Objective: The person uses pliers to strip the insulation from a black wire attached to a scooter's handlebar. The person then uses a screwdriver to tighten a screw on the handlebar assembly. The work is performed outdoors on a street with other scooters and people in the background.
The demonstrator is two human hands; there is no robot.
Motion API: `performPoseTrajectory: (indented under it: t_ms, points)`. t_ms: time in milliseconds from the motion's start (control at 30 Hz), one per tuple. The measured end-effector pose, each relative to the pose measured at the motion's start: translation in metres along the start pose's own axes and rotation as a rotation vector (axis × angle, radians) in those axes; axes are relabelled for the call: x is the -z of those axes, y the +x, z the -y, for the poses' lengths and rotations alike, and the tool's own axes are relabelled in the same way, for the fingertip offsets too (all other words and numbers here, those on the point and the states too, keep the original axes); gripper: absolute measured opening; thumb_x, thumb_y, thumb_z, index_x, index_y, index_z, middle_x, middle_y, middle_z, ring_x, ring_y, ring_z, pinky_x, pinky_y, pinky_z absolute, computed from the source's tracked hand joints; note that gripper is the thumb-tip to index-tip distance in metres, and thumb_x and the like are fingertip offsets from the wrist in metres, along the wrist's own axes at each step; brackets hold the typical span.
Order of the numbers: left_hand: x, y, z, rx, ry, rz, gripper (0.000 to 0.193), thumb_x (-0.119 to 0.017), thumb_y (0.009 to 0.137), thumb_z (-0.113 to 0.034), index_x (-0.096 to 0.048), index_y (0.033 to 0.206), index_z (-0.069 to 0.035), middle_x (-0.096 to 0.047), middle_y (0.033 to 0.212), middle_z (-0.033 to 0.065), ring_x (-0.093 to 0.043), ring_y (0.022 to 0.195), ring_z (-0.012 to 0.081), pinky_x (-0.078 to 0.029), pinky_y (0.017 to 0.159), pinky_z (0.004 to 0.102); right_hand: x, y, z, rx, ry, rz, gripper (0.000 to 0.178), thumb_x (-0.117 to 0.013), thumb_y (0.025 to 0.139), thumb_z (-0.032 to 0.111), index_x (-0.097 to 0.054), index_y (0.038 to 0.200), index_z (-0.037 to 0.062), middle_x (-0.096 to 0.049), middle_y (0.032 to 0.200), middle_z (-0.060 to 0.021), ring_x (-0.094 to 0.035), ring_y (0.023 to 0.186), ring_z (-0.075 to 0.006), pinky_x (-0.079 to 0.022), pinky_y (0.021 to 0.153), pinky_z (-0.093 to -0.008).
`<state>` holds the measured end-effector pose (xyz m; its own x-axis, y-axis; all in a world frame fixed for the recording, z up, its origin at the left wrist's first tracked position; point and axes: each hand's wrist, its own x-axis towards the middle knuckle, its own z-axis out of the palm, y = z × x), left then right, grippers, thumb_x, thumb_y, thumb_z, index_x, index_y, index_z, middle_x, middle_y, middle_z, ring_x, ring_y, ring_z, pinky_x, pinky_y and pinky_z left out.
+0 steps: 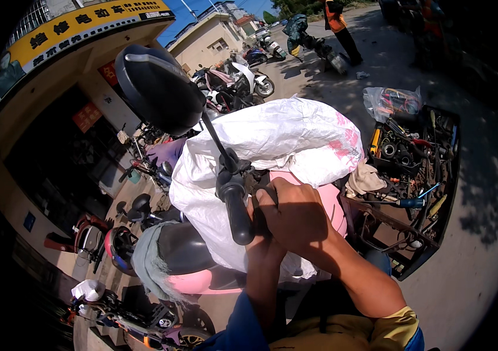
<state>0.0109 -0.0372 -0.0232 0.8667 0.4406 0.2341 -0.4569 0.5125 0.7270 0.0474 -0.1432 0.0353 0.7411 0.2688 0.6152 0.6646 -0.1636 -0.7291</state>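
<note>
The right hand (293, 216) sits at picture centre, fingers curled tight over the scooter's handlebar just at three o'clock of the black grip (236, 210). The left hand (257, 231) is mostly hidden beneath it; whether it is clenched cannot be told. A round mirror (158, 88) rises at eleven o'clock, a white sack (278, 140) at twelve, a tool crate (418, 175) at three.

Bare hands (295, 219) and forearms; short yellow sleeves edged with blue cuffs.

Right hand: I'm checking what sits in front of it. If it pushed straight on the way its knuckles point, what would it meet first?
The right hand points up-left, so it would likely meet the black handlebar grip first, then the white sack beyond. Depth is hard to judge here.
</note>
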Motion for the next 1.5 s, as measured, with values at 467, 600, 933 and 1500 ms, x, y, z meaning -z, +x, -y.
performPoseTrajectory:
  t_ms: [467,600,933,1500]
  points:
    - [0.051,0.018,0.01,0.081,-0.065,0.214,0.03,-0.048,0.107,-0.035,-0.061,0.114,-0.009,-0.065,0.103,0.0018,-0.062,0.095,0.0128,-0.052,0.082,0.0287,0.001,-0.03,0.005,-0.072,0.141,0.034,0.032,-0.058,0.099,0.024,-0.061,0.102,-0.0074,-0.066,0.075,-0.0276,-0.068,0.072,-0.046,-0.054,0.068,-0.0486]
    - [0.028,0.012,0.004,0.092,-0.143,0.137,0.027,-0.051,0.106,-0.032,-0.06,0.117,-0.009,-0.065,0.106,0.0023,-0.062,0.097,0.0134,-0.052,0.085,0.0294,0.005,-0.03,0.004,-0.114,0.18,0.069,0.036,-0.057,0.098,0.029,-0.059,0.096,-0.0062,-0.067,0.076,-0.0291,-0.068,0.075,-0.0472,-0.055,0.071,-0.0528]
    - [0.016,0.005,-0.009,0.22,-0.2,0.113,0.031,-0.056,0.103,-0.028,-0.06,0.125,-0.006,-0.068,0.119,0.0062,-0.065,0.107,0.0186,-0.052,0.092,0.0327,0.006,-0.033,-0.007,-0.255,0.306,0.083,0.034,-0.055,0.098,0.025,-0.065,0.109,-0.0063,-0.068,0.088,-0.0314,-0.068,0.088,-0.048,-0.052,0.079,-0.0504]
    - [0.019,0.004,-0.014,0.197,0.029,0.166,0.03,-0.052,0.105,-0.034,-0.062,0.1,-0.007,-0.068,0.079,0.0048,-0.059,0.053,0.0169,-0.045,0.044,0.0269,0.012,-0.025,-0.019,-0.432,0.869,0.369,0.033,-0.059,0.099,0.026,-0.062,0.09,-0.0051,-0.059,0.068,-0.007,-0.059,0.058,-0.0146,-0.041,0.051,-0.0294]
